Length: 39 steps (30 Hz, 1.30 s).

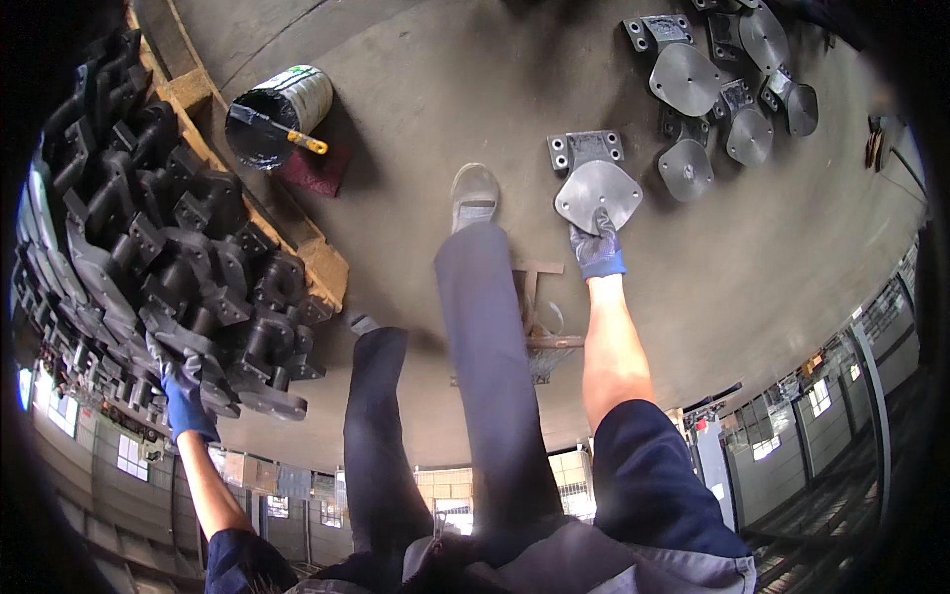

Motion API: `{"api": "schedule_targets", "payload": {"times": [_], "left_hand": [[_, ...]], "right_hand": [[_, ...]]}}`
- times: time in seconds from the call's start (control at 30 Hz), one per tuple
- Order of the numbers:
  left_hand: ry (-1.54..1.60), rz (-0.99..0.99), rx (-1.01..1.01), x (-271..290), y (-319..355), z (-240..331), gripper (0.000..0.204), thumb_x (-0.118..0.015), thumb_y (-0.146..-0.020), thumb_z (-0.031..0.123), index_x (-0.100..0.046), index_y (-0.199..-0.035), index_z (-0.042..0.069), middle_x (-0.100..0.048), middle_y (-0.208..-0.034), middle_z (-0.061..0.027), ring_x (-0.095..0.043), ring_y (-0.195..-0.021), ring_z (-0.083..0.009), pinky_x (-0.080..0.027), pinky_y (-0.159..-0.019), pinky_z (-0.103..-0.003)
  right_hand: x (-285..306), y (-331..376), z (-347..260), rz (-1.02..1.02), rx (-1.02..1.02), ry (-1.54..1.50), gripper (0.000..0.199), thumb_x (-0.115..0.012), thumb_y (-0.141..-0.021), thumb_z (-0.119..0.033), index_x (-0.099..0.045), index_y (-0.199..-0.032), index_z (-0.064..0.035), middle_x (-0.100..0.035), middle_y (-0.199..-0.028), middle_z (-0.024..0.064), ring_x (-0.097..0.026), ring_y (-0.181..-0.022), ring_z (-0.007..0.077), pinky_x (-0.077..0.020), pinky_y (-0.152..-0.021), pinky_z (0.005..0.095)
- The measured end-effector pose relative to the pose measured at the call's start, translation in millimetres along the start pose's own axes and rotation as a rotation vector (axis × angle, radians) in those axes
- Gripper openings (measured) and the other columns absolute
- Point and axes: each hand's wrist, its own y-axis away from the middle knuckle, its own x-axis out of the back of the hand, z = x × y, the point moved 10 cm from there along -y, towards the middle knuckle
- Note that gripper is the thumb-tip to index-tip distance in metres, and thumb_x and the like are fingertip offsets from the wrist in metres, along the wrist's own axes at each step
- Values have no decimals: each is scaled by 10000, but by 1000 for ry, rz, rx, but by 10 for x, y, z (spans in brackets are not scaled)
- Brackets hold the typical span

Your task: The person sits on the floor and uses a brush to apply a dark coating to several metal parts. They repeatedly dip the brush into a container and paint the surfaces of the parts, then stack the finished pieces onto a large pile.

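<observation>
Metal bracket [595, 178] on the floor [416, 89] was gripped by the gloved right hand [598, 249]; the left hand [183, 396] apparently grasped a stacked dark casting [198, 287].

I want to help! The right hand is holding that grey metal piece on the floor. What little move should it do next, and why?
Probably let go: the grey metal piece already lies flat on the floor, clear of the other set-out pieces. The right hand pinches only its near edge, while the left hand rests on the black stack.
</observation>
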Motion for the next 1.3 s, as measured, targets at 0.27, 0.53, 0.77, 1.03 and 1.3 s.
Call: {"api": "schedule_targets", "payload": {"times": [0.27, 0.53, 0.77, 1.03, 1.3], "left_hand": [[-289, 34, -132, -149, -284, 432, 523, -587, -928, 309, -469, -1327, -9, -593, -1236, -186, -555, -1109, -297, -438, -964, -383], [-246, 214, -80, -35, 65, 803, 687, -629, -874, 388, -400, -1398, 8, -580, -1256, -250, -566, -1159, -344, -458, -990, -408], [919, -18, -46, -1111, 1889, 1595, 576, -698, -853, 323, -522, -1310, 19, -619, -1222, -219, -599, -1149, -308, -470, -976, -392], [1812, 26, -54, -168, 2529, 1114, 352, -601, -969, 215, -545, -1202, -43, -602, -1187, -95, -561, -1086, -164, -469, -944, -322], [1915, 408, 541, 150, 2159, -395, 535, -665, -878, 411, -601, -1227, 10, -641, -1141, -110, -605, -1036, -184, -465, -917, -330]], "right_hand": [[-1125, 457, -241, -61, 41, 364, 495, -641, -818, 46, -538, -1285, -83, -614, -1226, 99, -610, -1093, 278, -512, -943, 449], [-2274, 2385, 220, -367, 436, 1747, 384, -754, -761, 5, -632, -1124, -20, -704, -966, 67, -635, -823, 162, -524, -747, 310], [-2800, 4776, 1408, -746, 586, 2140, 180, -770, -705, -62, -619, -781, 0, -664, -689, 72, -596, -614, 158, -495, -603, 311], [-3085, 6579, 3543, -1920, 961, 2311, 218, -725, -581, -152, -564, -696, -62, -573, -630, 139, -575, -622, 364, -462, -598, 427], [-2529, 6986, 5265, -2363, 1908, 2288, 114, -596, -796, -190, -568, -876, -114, -609, -780, 99, -621, -709, 322, -426, -614, 484]]}}
